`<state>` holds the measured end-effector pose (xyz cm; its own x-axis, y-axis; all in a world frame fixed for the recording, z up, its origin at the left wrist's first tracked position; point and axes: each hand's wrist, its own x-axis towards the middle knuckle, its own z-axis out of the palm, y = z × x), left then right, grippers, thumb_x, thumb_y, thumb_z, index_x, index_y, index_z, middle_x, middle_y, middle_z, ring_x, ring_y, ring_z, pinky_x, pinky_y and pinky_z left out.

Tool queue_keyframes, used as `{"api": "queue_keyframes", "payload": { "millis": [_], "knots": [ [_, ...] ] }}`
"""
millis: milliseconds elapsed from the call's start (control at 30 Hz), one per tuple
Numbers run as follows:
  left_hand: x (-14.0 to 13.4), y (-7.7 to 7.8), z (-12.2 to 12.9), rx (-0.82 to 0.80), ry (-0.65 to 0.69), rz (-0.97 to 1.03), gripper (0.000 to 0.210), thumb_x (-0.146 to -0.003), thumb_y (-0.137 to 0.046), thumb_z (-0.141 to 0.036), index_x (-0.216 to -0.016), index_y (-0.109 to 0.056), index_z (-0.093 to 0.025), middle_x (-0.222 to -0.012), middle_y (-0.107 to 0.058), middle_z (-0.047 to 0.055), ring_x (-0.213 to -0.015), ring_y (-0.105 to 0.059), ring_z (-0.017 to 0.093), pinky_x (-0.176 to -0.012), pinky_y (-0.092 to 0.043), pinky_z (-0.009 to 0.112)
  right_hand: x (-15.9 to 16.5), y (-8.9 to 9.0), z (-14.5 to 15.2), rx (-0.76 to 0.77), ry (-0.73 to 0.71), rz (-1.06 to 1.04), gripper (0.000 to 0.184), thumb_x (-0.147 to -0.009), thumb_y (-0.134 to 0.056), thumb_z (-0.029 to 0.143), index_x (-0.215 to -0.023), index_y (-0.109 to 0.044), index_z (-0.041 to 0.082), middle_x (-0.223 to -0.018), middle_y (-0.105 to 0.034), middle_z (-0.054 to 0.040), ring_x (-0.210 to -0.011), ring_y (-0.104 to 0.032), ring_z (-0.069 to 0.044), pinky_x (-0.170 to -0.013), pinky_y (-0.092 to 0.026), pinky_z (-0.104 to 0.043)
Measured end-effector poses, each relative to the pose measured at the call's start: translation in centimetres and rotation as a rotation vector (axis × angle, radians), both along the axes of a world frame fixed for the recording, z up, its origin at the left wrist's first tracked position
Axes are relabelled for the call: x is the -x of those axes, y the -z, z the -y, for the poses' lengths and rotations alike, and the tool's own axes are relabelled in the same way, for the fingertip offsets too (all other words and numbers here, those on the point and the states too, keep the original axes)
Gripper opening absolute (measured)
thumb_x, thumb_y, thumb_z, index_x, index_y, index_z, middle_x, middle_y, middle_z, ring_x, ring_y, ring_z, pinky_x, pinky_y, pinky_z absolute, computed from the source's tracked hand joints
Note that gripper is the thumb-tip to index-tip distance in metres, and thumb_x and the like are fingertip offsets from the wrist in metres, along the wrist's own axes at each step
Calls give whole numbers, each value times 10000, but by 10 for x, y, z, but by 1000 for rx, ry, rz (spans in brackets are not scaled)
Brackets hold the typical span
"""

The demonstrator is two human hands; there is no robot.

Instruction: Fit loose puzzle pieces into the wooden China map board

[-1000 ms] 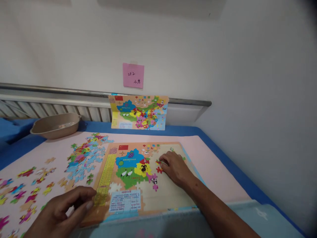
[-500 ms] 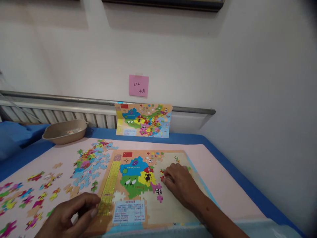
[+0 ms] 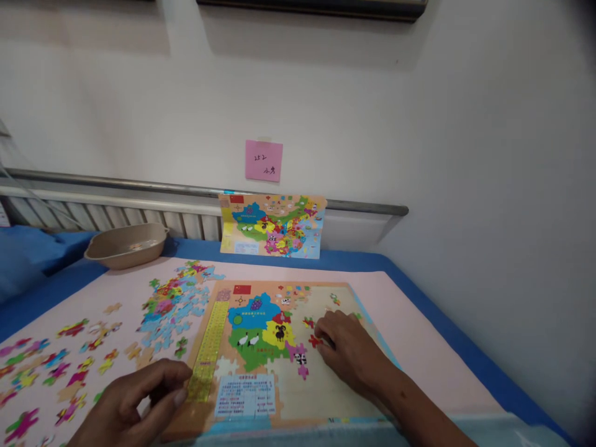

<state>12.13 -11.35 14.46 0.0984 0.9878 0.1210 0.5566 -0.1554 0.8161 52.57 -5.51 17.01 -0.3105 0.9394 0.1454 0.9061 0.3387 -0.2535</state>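
A partly filled jigsaw puzzle map (image 3: 200, 372) lies flat in its frame before me. My right hand (image 3: 349, 351) is over its bare right part, fingers curled down and closed at a red puzzle piece (image 3: 315, 341). Another small red piece (image 3: 308, 322) lies just left of the fingers, and the panda piece (image 3: 300, 358) sits further left, joined to the map's edge. My left hand (image 3: 139, 400) rests by the frame's lower left corner, thumb and forefinger apart, with nothing visible between them.
Loose pieces (image 3: 170, 301) are heaped left of the frame, with more scattered nearer me. A beige basin (image 3: 128, 245) stands at the back left. A printed reference map (image 3: 272, 226) leans against the wall rail, below a pink note (image 3: 264, 161).
My right hand has shifted slightly right and down, and the red piece at its fingertips has moved with it. The view has shifted a little; my left hand stays in place.
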Motion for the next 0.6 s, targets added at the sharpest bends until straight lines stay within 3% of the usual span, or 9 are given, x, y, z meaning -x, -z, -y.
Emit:
{"api": "queue_keyframes", "payload": {
  "millis": [267, 600],
  "knots": [
    [2, 1, -1, 35, 59, -22, 351, -918, -638, -635, -1000, -744, -311, -956, -761, -16, -910, -716, 176, -776, -563, 188, -2, 3, -10, -60, 33, -90, 67, -914, -595, 177, -862, -625, 205, -900, -643, -31, -901, -549, -224, -812, -300, -344],
    [-3, -14, 0, -29, 39, -86, 350, -891, -658, -646, -952, -770, -320, -935, -782, -31, -875, -743, 165, -719, -566, 156, 2, 0, -19, -42, 57, 24, 230, -932, -588, 183, -713, -518, 193, -832, -614, -25, -859, -537, -209, -740, -258, -331]
  ]
}}
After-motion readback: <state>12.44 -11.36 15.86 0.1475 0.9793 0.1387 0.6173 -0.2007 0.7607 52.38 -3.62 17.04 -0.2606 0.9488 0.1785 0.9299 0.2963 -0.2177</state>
